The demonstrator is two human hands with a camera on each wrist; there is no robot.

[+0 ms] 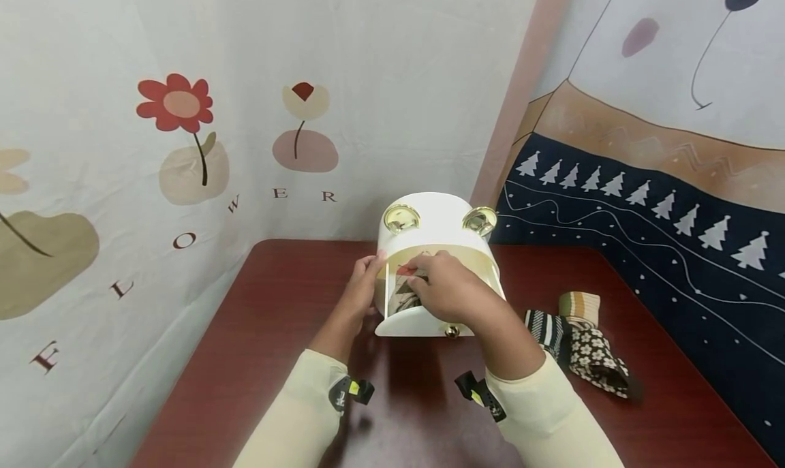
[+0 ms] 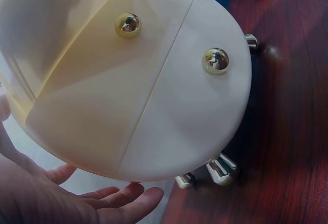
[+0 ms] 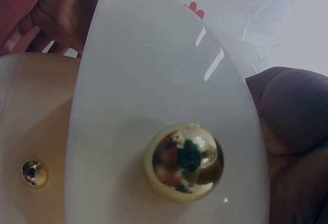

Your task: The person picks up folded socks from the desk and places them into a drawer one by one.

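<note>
Left hand (image 1: 362,284) with fingers extended beside white box (image 1: 432,209), right hand (image 1: 450,289) in open drawer (image 1: 407,323) at patterned cloth (image 1: 405,296), grip indeterminable.

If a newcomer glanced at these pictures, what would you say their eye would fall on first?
Likely the white rounded box with gold discs near the far edge of the dark red table, the right hand partly inside its open white drawer, the left hand at its left side. Next might come three patterned cloth bundles to the box's right. The red flower printed on the pale wall behind also stands out.
</note>
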